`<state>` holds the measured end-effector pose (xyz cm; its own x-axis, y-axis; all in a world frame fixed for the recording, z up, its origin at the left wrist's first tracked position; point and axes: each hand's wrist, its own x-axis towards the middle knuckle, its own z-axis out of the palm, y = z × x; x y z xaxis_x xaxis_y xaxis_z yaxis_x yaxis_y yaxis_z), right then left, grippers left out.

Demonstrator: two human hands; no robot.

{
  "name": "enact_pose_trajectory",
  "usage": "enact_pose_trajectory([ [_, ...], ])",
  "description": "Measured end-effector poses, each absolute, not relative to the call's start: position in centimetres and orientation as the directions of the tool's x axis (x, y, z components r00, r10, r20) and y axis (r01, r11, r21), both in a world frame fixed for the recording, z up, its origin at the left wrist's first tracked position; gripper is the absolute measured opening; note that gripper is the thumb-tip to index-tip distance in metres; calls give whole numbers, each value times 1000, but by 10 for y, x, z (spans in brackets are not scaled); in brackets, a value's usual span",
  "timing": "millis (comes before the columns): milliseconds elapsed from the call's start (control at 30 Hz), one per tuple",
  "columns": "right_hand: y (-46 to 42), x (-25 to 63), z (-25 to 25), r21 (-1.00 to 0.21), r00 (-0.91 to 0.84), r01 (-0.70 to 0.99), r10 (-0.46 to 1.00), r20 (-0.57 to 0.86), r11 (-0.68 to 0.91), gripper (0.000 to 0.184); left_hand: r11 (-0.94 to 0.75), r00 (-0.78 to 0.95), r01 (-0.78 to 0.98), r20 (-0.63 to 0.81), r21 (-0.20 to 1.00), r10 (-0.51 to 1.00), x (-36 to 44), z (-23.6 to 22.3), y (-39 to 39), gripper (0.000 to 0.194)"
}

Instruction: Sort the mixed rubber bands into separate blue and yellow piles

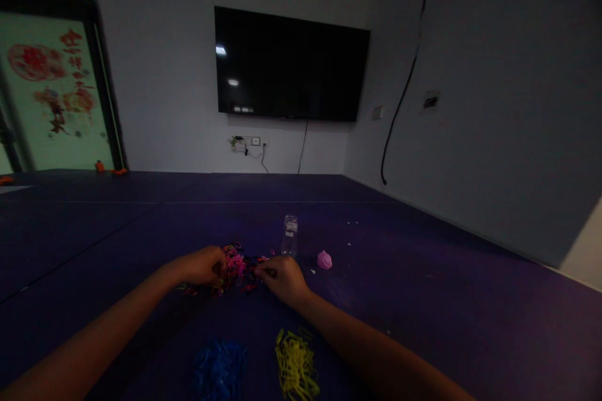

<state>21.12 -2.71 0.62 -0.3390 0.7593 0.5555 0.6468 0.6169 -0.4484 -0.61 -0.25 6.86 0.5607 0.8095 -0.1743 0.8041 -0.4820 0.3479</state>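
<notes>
A loose pile of small rubber bands (235, 268), pink, red and dark ones mixed, lies on the purple surface between my hands. My left hand (205, 265) is at the pile's left side, fingers curled down into it; what they hold, if anything, is hidden. From the right, my right hand (286, 279) reaches the pile's edge with thumb and forefinger pinched together, too dim to show what is between them. Closer to me are a heap of blue rubber bands (220, 368) and, right of it, a heap of yellow rubber bands (296, 364).
A clear bottle (290, 232) stands just beyond my right hand. Right of it sits a pink rounded object (324, 259), with a few white scraps nearby. A wall-mounted television (291, 66) hangs behind, and a black cable (399, 103) runs down the right wall.
</notes>
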Motion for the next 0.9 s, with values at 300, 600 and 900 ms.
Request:
enact_pose_trajectory([
  [300,-27,211,6,-447,-345,649,762,548,615,14,-479,535,830,-166,285,828,-4,60,-1,12],
  [600,-27,212,5,-423,-352,666,759,548,615,15,-486,530,837,-150,251,835,-3,60,-6,21],
  [900,-27,211,6,-424,-339,668,757,558,611,14,-467,512,805,-29,365,859,-7,64,6,15],
])
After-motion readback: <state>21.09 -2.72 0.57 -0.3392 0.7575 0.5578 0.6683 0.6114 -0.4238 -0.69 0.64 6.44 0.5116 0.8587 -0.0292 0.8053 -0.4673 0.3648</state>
